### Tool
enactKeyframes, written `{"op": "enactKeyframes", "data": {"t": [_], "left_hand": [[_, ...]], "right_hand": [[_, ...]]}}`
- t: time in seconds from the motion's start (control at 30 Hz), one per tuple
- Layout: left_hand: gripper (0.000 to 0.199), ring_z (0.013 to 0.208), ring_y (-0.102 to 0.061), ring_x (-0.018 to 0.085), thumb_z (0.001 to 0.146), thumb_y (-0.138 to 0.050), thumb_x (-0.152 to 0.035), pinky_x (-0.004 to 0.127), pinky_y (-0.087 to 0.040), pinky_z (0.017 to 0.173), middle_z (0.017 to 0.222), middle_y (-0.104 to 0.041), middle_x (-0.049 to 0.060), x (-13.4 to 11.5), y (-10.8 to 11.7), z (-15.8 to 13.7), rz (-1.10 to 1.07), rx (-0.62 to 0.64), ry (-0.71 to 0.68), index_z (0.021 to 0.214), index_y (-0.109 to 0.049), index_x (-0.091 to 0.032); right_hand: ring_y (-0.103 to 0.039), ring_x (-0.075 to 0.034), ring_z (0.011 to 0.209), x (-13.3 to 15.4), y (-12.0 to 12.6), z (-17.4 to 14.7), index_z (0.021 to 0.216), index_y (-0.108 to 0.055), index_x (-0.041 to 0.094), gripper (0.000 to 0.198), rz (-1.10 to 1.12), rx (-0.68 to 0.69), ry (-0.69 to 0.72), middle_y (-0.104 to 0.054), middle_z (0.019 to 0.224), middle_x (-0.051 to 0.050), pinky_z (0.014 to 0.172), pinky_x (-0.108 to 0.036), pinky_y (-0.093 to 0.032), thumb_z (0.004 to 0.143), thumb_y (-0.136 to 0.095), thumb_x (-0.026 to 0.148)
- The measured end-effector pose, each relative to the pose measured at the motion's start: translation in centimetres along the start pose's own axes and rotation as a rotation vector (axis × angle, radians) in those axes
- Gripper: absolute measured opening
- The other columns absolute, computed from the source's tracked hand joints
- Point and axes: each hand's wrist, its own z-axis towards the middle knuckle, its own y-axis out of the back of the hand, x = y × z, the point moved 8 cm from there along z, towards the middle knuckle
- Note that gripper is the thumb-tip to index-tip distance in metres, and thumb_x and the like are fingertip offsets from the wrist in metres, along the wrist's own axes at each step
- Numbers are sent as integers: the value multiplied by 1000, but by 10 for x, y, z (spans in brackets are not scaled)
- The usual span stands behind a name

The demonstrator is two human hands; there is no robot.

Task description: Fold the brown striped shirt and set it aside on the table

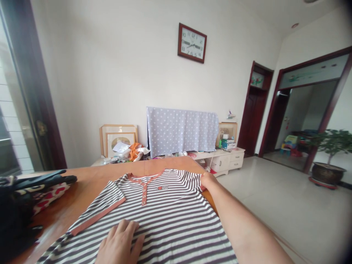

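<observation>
A black-and-white striped T-shirt [165,209] lies front side up on the wooden table, collar pointing away from me. It has salmon-coloured trim, a short buttoned placket and a small chest patch. My left hand [118,242] rests on the lower front of the shirt, fingers stretched out and slightly bent. At the far right, my right hand [208,181] is closed on the cuff of the sleeve there, by the table's edge; its fingertips are mostly hidden. The other sleeve lies folded across the left side of the shirt.
Dark folded clothes [24,205] are piled on the left of the wooden table [176,163]. Behind it stand a low white cabinet [222,161], a polka-dot cloth [181,130] draped over something flat, and picture frames [118,132]. A potted plant [330,154] stands at the right.
</observation>
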Motion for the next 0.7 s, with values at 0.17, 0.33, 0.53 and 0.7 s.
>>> {"op": "enactKeyframes", "data": {"t": [0.17,0.33,0.53,0.7], "left_hand": [[35,113,-55,27,94,-42,-47,42,-41,93,120,-61,8,-3,3,-1,-8,1,4,112,-64,-28],[34,111,-56,28,94,-42,-46,42,-42,92,117,-62,9,-6,5,-1,-6,15,14,111,-65,-27],[34,111,-56,28,94,-43,-45,42,-41,93,117,-62,9,-7,9,-2,-14,4,14,110,-65,-26],[33,110,-56,28,94,-43,-45,41,-40,92,116,-62,9,-6,9,-3,-16,-10,4,109,-65,-26]], "right_hand": [[-70,-28,96,-1,7,5,104,-70,16,28,61,-9,-18,-72,106,-18,75,-32,-50,87,-61,37],[-68,-24,85,15,24,-1,103,-65,19,28,145,-54,32,-72,98,-12,67,-29,-46,92,-51,41],[-64,-21,88,81,43,-36,97,-63,22,20,235,-90,278,-71,97,-7,71,-27,-42,94,-51,38],[-64,-14,80,150,35,-83,99,-66,24,18,376,86,569,-72,93,0,69,-21,-44,87,-63,37]]}}
